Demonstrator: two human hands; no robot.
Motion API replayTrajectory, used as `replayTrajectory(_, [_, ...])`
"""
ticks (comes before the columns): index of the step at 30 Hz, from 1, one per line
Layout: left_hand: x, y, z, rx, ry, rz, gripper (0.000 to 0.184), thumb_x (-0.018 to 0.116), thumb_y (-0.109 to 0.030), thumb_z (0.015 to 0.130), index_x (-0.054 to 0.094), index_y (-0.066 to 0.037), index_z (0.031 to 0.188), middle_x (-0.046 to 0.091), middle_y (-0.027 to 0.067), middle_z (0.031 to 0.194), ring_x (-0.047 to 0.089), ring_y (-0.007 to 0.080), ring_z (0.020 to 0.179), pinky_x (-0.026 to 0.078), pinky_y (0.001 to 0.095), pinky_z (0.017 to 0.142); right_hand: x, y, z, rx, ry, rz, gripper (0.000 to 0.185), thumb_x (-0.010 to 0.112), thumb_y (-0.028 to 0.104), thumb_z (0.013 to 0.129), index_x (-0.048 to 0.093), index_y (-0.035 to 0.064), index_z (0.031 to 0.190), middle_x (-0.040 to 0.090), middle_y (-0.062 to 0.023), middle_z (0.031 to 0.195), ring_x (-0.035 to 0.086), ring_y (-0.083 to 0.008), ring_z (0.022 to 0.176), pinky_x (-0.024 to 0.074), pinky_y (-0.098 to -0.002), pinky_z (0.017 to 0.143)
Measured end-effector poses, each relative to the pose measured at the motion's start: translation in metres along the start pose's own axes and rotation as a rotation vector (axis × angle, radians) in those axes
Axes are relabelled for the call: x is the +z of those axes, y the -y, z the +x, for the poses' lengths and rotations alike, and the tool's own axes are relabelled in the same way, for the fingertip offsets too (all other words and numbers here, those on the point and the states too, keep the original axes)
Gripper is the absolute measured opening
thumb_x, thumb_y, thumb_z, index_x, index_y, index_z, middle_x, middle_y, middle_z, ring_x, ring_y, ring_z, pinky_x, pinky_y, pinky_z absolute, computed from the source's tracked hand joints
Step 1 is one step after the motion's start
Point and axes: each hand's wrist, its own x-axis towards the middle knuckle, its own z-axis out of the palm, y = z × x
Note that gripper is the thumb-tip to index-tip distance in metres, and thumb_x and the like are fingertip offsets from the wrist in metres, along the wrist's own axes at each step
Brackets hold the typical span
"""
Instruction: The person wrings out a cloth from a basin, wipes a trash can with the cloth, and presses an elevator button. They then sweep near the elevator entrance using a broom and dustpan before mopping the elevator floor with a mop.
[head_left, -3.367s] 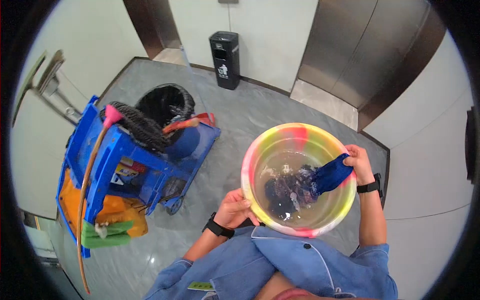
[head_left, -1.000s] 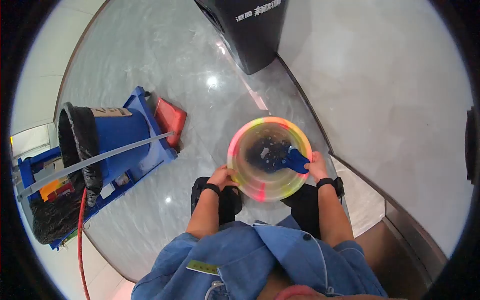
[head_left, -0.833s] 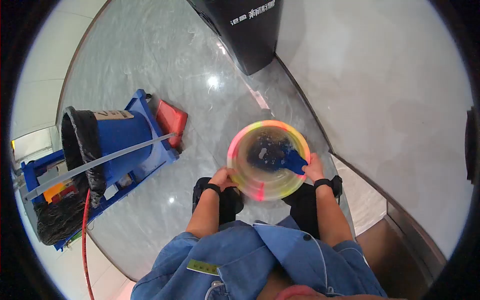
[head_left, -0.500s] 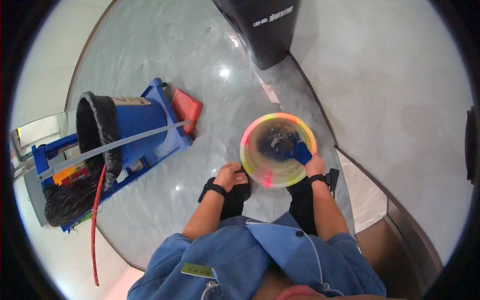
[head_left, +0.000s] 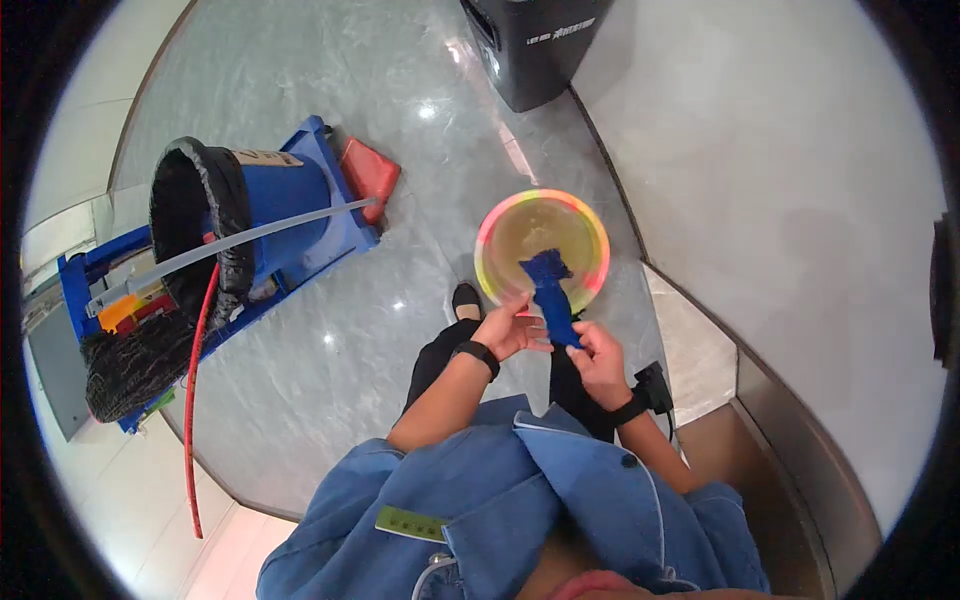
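Far left: blue cart (head_left: 345, 235), with shaggy black mop head (head_left: 140, 365) and orange-yellow item (head_left: 122, 312) toward near end. On cart, blue bucket (head_left: 285, 195), mouth wrapped in black liner (head_left: 232, 250); interior dark, contents not discernible. On bucket wall, tan label (head_left: 268, 158) with dark marks, unreadable. Across bucket in view, grey pole (head_left: 260, 230), reaching red dustpan-like piece (head_left: 370, 178) just beside cart. On blue shirt (head_left: 350, 510), green badge (head_left: 410, 522); lettering too small to read. Left hand (head_left: 512, 332): fingers spread, loosely open, just beside blue cloth (head_left: 551, 300); contact cannot be told. Top centre: black bin (head_left: 530, 65), white characters along side, too small to read reliably. Nearer, on floor (head_left: 420, 180): round basin (head_left: 599, 232), rim yellow, pink and orange; cloudy water (head_left: 540, 220) inside. Blue cloth partly over basin, near end pinched between thumb and fingers of right hand (head_left: 598, 360).
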Motion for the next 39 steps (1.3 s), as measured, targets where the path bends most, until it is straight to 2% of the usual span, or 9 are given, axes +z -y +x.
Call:
replayTrajectory(5, [0.024,0.001,0.004,0.097,-0.01,-0.022,0.047,0.051,-0.038,0.093,0.049,-0.003,0.125,0.062,0.0166,0.111,0.062,0.0321,0.098,0.049,0.0482,0.09,-0.009,0.022,-0.026,-0.103,0.133,0.289,0.024,0.063,-0.001,0.074,0.055,-0.0002,0.097,0.053,-0.0078,0.087,0.052,-0.0157,0.071,0.044,-0.0267,0.063])
replayTrajectory(14, [-0.001,-0.01,0.031,0.104,-0.122,-0.124,0.051,0.045,-0.048,0.093,0.054,-0.003,0.117,0.065,0.0177,0.099,0.064,0.0314,0.085,0.054,0.0452,0.078,-0.036,0.067,-0.04,-0.086,0.285,0.472,0.023,0.068,0.006,0.076,0.053,0.0001,0.094,0.049,-0.0024,0.081,0.046,-0.0086,0.07,0.0417,-0.0239,0.062])
replayTrajectory(17, [-0.019,-0.009,0.051,0.128,-0.122,-0.184,0.053,0.041,-0.05,0.094,0.051,-0.005,0.121,0.064,0.0174,0.101,0.063,0.0314,0.086,0.053,0.0457,0.08,-0.032,0.053,-0.028,-0.195,0.146,0.549,0.02,0.067,0.002,0.077,0.051,0.0017,0.09,0.05,-0.0024,0.085,0.049,-0.0083,0.074,0.0429,-0.0233,0.064])
replayTrajectory(18, [-0.023,-0.01,0.055,0.147,-0.138,-0.278,0.055,0.038,-0.051,0.095,0.049,-0.005,0.123,0.063,0.0173,0.103,0.062,0.0319,0.087,0.052,0.0465,0.083,-0.037,0.059,-0.024,0.02,0.182,0.644,0.019,0.065,-0.001,0.079,0.049,0.0033,0.088,0.053,-0.0026,0.09,0.052,-0.0095,0.079,0.0472,-0.0246,0.067])
replayTrajectory(22, [0.001,-0.021,0.031,0.129,-0.228,-0.174,0.059,0.027,-0.052,0.097,0.047,-0.005,0.126,0.06,0.0164,0.116,0.061,0.034,0.101,0.046,0.051,0.092,-0.025,0.033,0.003,0.074,-0.001,0.688,0.014,0.06,-0.001,0.084,0.047,0.0042,0.09,0.055,-0.0041,0.09,0.057,-0.0121,0.08,0.0525,-0.0285,0.07])
replayTrajectory(28, [0.028,-0.026,0.008,0.081,-0.267,-0.04,0.032,0.048,-0.013,0.093,0.049,-0.001,0.122,0.06,0.0159,0.116,0.062,0.0308,0.101,0.049,0.0453,0.091,-0.003,-0.04,0.039,0.2,-0.178,0.655,0.011,0.056,0.0,0.087,0.047,0.005,0.091,0.055,-0.0037,0.086,0.057,-0.0112,0.076,0.055,-0.0271,0.065])
replayTrajectory(34, [0.023,-0.014,0.011,0.19,-0.226,-0.009,0.034,0.053,-0.006,0.086,0.05,0.0,0.119,0.062,0.0126,0.112,0.062,0.0267,0.1,0.05,0.0413,0.09,0.007,-0.085,0.057,0.447,-0.009,0.731,0.056,0.064,-0.004,0.077,0.042,0.0069,0.128,0.049,-0.0108,0.122,0.058,-0.0186,0.091,0.0538,-0.0324,0.075])
replayTrajectory(36, [0.024,-0.012,0.014,0.172,-0.214,0.007,0.034,0.054,-0.006,0.085,0.051,-0.001,0.118,0.062,0.0111,0.11,0.062,0.0249,0.097,0.05,0.0394,0.088,0.014,-0.088,0.056,0.259,0.132,0.291,0.091,0.072,-0.004,0.064,0.028,0.0111,0.142,0.036,-0.0134,0.139,0.052,-0.025,0.109,0.0487,-0.0361,0.088])
replayTrajectory(39, [0.034,-0.005,0.013,0.16,-0.181,0.056,0.034,0.057,-0.008,0.083,0.052,-0.003,0.116,0.062,0.008,0.104,0.061,0.0214,0.092,0.049,0.0359,0.083,0.023,-0.08,0.061,0.104,0.131,0.056,0.101,0.074,-0.005,0.06,0.021,0.008,0.145,0.03,-0.0172,0.144,0.038,-0.0294,0.125,0.0392,-0.037,0.099])
